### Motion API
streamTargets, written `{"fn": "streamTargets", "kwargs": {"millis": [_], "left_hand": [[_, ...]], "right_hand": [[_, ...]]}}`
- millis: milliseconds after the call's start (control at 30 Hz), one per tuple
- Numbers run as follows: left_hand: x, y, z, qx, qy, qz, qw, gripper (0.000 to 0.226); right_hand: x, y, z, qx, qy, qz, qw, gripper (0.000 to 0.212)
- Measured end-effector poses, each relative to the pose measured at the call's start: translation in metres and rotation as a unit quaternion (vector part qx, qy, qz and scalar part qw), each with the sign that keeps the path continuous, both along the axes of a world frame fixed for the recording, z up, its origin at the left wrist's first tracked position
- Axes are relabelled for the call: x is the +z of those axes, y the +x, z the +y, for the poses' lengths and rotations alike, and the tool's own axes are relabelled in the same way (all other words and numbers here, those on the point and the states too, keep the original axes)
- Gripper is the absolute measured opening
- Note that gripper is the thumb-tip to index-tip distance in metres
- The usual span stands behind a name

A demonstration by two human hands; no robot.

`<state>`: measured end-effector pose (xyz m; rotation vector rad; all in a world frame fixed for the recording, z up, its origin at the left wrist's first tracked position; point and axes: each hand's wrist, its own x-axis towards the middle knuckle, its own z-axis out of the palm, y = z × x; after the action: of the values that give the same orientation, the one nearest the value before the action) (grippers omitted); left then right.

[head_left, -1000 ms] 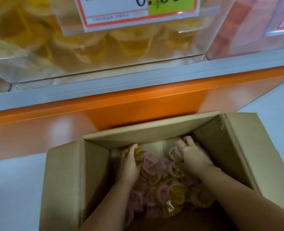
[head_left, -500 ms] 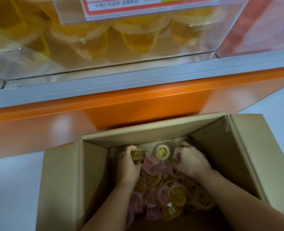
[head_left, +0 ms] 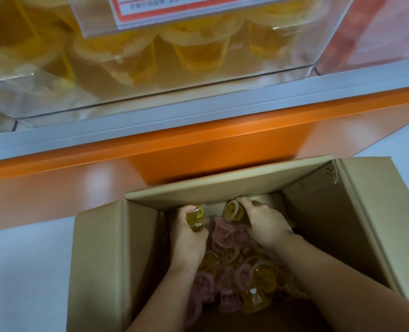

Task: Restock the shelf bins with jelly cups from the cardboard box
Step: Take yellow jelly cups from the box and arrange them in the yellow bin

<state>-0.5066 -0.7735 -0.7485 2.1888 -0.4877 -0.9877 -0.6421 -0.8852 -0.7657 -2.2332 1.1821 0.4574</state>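
Left hand (head_left: 189, 238) — curled (round jelly cups (head_left: 197, 218))

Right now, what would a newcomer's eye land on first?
Two hands reach into the cardboard box at the bottom: the left hand grips yellow jelly cups, the right hand a yellow cup, over a pink-and-yellow heap. Above the orange shelf edge sits a clear bin of yellow tubs.
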Motion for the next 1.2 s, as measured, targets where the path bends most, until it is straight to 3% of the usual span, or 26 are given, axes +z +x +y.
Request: {"fn": "streamTargets", "kwargs": {"millis": [200, 333, 567, 933, 1200], "left_hand": [[0.011, -0.002, -0.001, 0.004, -0.019, 0.024, 1.000, 0.047], [0.014, -0.002, 0.000, 0.001, -0.025, 0.016, 1.000, 0.046], [0.016, -0.002, -0.001, -0.010, -0.018, 0.026, 0.999, 0.047], [0.080, -0.006, 0.021, -0.094, -0.050, -0.049, 0.993, 0.047], [0.179, -0.009, 0.048, -0.150, -0.176, -0.091, 0.969, 0.047]], "right_hand": [[-0.006, -0.004, -0.006, 0.069, 0.083, 0.050, 0.993, 0.079], [-0.011, 0.003, -0.012, 0.075, 0.094, 0.062, 0.991, 0.067], [0.002, -0.006, -0.019, 0.010, 0.087, -0.017, 0.996, 0.046], [0.110, -0.017, 0.001, 0.021, 0.052, -0.167, 0.984, 0.037], [0.228, -0.035, 0.029, 0.098, -0.052, -0.221, 0.969, 0.035]]}}
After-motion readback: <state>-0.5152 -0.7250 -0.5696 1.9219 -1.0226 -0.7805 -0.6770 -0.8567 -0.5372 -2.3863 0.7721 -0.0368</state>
